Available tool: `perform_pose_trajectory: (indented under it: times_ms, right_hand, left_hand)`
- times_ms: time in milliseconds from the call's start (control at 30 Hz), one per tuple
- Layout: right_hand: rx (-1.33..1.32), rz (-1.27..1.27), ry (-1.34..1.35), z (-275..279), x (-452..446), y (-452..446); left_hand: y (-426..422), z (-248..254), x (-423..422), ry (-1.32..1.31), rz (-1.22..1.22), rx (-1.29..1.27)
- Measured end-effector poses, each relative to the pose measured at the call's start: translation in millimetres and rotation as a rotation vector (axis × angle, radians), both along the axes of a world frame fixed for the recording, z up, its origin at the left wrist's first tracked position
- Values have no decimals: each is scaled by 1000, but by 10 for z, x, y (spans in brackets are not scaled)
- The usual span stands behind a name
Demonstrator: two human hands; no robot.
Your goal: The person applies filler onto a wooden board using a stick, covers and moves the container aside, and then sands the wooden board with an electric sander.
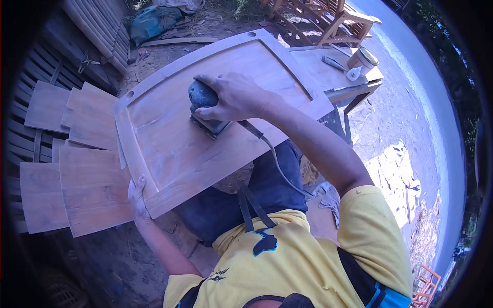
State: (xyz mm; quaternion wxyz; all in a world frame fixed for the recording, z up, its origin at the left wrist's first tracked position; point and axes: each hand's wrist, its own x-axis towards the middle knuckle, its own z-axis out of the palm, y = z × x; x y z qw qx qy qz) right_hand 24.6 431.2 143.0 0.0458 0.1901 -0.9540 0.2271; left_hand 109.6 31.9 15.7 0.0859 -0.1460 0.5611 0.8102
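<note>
My right hand [233, 97] is wrapped over the top of a dark electric sander [204, 100], whose base rests on a wooden panel door [174, 131]. A cord [280, 167] runs from the sander down past my right leg. The panel has a raised frame around a recessed middle, with pale dusty patches on its surface. At its lower left corner, my left hand [137, 197] grips the edge, thumb on top and the other fingers hidden beneath. The panel lies tilted in front of my lap.
Several flat boards [95, 190] lie on a slatted bench [36, 102] at left. A wooden table [318, 66] at right carries a tin can [362, 60], a white bottle [353, 74] and a tool handle [334, 62]. Wooden chair frames [328, 23] stand behind; a green sack [154, 24] lies at the back.
</note>
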Motion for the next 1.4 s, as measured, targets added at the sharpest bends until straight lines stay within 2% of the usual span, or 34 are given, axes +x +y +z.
perform_pose_trajectory:
  times_ms: [100, 233, 300, 400, 500, 600, 667, 767, 867, 967, 1233, 1300, 1367, 1400]
  right_hand:
    - [19, 51, -11, -60, 126, 248]
    - [-34, -227, -186, 91, 124, 1023]
    - [-17, -277, -100, -110, 6, 1462]
    - [34, -308, -111, -12, 78, 1689]
    - [104, -383, -104, -45, 61, 1741]
    - [92, -351, -115, -24, -122, 1719]
    - [98, -344, -128, -21, -337, 1688]
    - [144, -309, -14, -154, -890, 1671]
    - [148, -321, 59, -257, -1428, 1623]
    - [149, -303, 64, -207, -1577, 1580]
    - [183, -286, 79, -264, -1094, 1830]
    - [238, -326, 51, -238, -804, 1833]
    - [142, -289, 11, -281, -540, 1933]
    - [144, -328, -102, -136, -296, 1860]
  left_hand:
    - [-38, -69, 18, 5, 25, 7]
    - [-38, -71, 33, 41, 41, -92]
    - [13, -51, 39, 50, 32, -96]
    - [12, -53, 20, 60, 67, -58]
    - [-51, -118, 38, 40, 51, -115]
    - [-43, -95, 64, 60, 52, -217]
    - [-109, -140, 46, 146, -27, -287]
    - [-102, -98, 38, 138, -29, -333]
    - [-77, -108, 48, 141, -6, -295]
    - [-97, -133, 43, 127, 5, -285]
    - [-56, -86, 72, 75, 22, -217]
    - [-25, -87, 57, 82, 19, -198]
    - [3, -63, 64, 91, 33, -173]
    - [1, -48, 63, 85, 30, -168]
